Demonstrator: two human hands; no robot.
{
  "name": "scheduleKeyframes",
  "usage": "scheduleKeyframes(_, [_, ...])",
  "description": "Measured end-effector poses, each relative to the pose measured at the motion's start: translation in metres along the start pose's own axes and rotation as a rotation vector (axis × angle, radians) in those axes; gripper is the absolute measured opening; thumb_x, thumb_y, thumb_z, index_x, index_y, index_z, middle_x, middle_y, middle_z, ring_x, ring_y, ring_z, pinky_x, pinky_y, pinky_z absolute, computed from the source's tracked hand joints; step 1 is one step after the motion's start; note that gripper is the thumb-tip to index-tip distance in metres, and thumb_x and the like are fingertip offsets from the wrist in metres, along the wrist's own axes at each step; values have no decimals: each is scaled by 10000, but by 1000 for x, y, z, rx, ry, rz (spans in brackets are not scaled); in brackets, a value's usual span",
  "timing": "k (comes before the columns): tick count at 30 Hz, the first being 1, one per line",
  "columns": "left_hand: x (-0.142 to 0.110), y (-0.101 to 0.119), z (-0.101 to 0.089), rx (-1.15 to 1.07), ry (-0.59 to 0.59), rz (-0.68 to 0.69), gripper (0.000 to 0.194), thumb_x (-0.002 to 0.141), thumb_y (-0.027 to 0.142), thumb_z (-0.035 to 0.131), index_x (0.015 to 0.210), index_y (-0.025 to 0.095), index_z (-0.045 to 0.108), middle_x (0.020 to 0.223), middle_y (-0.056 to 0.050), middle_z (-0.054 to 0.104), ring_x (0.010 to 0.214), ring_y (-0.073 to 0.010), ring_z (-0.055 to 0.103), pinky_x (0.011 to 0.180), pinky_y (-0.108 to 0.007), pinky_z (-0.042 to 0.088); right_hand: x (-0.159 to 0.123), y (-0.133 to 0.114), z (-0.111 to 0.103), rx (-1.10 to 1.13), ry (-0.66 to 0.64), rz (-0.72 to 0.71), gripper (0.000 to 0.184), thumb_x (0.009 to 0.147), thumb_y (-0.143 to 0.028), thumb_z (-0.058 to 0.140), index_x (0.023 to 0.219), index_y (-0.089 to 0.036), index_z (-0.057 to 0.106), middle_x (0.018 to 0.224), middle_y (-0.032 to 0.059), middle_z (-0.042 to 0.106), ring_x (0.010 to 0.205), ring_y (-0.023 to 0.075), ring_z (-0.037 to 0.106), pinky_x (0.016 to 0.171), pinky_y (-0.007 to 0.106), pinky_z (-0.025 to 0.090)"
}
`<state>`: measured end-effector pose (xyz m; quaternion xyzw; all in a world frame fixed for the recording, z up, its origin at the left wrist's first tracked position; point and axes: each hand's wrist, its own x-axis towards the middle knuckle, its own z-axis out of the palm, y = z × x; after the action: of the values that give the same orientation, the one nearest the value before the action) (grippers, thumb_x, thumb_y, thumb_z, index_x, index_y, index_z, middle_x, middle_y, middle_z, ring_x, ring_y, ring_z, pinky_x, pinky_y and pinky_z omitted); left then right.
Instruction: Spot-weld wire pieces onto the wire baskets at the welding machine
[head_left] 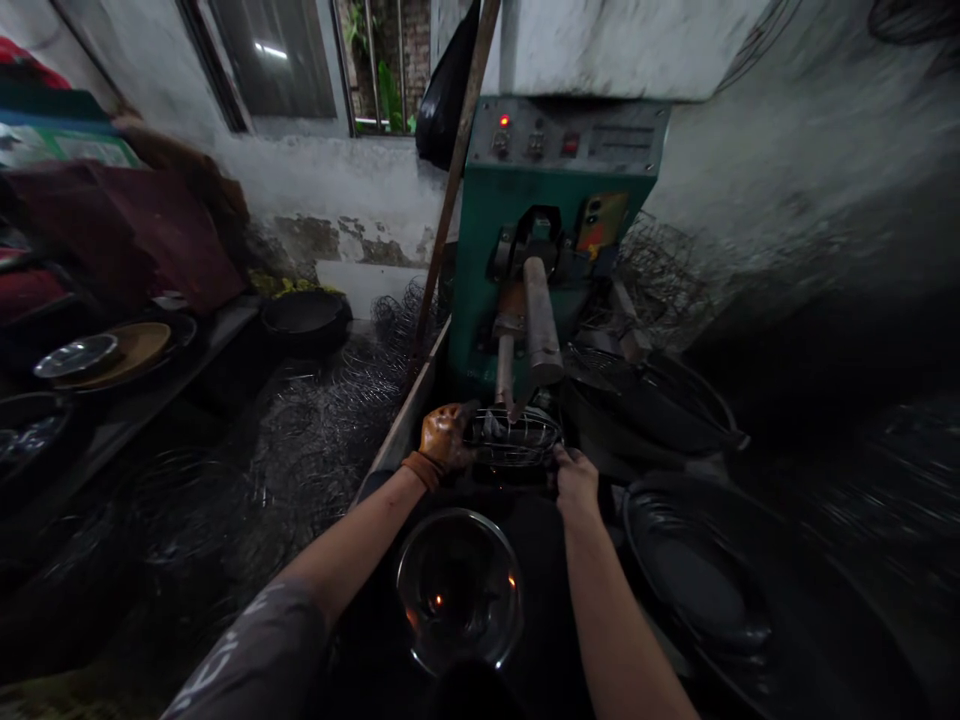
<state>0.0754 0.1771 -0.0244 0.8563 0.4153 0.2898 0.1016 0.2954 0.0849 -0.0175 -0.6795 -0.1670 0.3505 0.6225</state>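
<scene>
A small wire basket (517, 440) of thin metal rods is held between my two hands, beneath the arms of a green spot welder (480, 230). My left hand (444, 440), in an orange-brown glove, is closed on the basket's left side. Bare, my right hand (576, 482) pinches its right rim. The welder's lower electrode (505, 370) reaches down to the basket, below the thick upper arm (541, 320). Nearer my body, a shiny round metal bowl (459, 590) sits in my lap area, with orange glints in it.
Tangled wire pieces (300, 450) heap on the floor at left. A dark basin (306, 312) stands by the wall. Dark round pans (690, 570) lie at right. A wooden pole (450, 200) leans beside the welder, whose red light (505, 121) is lit. A phone (602, 220) rests on its front.
</scene>
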Motion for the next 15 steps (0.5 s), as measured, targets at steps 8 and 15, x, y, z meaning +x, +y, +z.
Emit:
scheduleKeyframes(8, [3,-2,5,31,-50,20,813,703,505,786,1415,148,624,1188,-142,735,1081,-344,699,957,-466,562,2,3,1,-1,54,113,453,657,-538,847,705,-218,530,417,-113,438,326,83,355,327,210,258])
scheduleKeyframes(15, [-12,-9,7,-113,-45,-252,915,631,361,832,1480,155,562,1334,-138,692,1181,-322,679,1021,-421,559,4,5,-4,29,32,115,385,693,-455,839,739,-203,552,429,-124,448,322,68,351,314,179,255])
